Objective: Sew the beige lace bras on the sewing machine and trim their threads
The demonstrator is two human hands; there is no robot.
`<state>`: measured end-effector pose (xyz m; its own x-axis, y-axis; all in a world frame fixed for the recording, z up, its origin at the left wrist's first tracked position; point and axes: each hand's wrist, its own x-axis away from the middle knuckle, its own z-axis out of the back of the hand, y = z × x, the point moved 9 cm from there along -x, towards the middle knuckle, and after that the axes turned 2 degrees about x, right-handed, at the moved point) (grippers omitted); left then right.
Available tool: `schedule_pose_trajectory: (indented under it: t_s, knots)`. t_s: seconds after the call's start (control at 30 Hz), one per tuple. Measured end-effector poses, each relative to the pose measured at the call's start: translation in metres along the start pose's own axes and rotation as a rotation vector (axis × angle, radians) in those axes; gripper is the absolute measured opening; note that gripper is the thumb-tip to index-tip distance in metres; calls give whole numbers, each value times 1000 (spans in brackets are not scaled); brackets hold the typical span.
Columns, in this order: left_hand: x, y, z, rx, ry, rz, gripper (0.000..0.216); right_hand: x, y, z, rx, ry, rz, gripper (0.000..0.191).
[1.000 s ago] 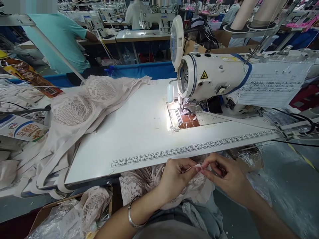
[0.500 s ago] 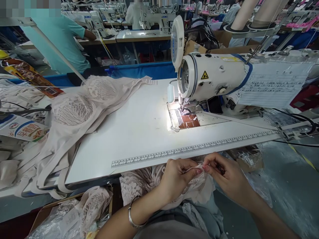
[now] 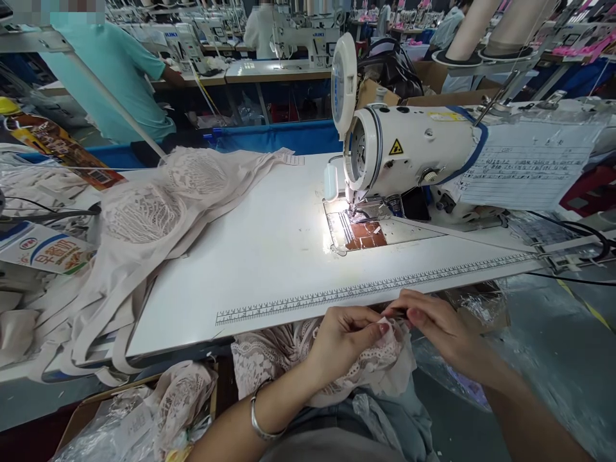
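Note:
My left hand (image 3: 344, 340) pinches the edge of a pale pink lace garment (image 3: 282, 359) that lies in my lap, just below the front edge of the white sewing table (image 3: 250, 256). My right hand (image 3: 440, 330) meets it from the right, fingers closed on the same bit of lace and a thin strap. A silver bangle (image 3: 260, 420) sits on my left wrist. The white sewing machine (image 3: 409, 154) stands at the table's right, its lamp lighting the needle plate (image 3: 359, 228).
A pile of finished pink lace garments (image 3: 144, 218) covers the table's left side. A printed ruler strip (image 3: 375, 289) runs along the front edge. A cardboard box with bagged lace (image 3: 144, 414) sits lower left. Other people work at machines behind.
My right hand has slid up and left, its fingers flatter over the lace. My left hand holds its pinch almost in place.

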<state>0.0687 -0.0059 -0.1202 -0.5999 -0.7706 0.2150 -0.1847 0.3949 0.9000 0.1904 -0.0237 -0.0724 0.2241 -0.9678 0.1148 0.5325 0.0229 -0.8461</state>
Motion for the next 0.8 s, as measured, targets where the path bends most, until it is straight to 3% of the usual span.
schedule_pose_trajectory:
  t_s: [0.13,0.67,0.8]
  knots:
    - [-1,0,1,2,10,24,48,-1,5,-11,-17,-93,-49,40]
    - [-1,7,-2,-63,-19,-26,43,-1,9,-20,-191,21,-66,34]
    - [0,10,-3,-63,-20,-39,43,1,12,-10,-206,90,-57,36]
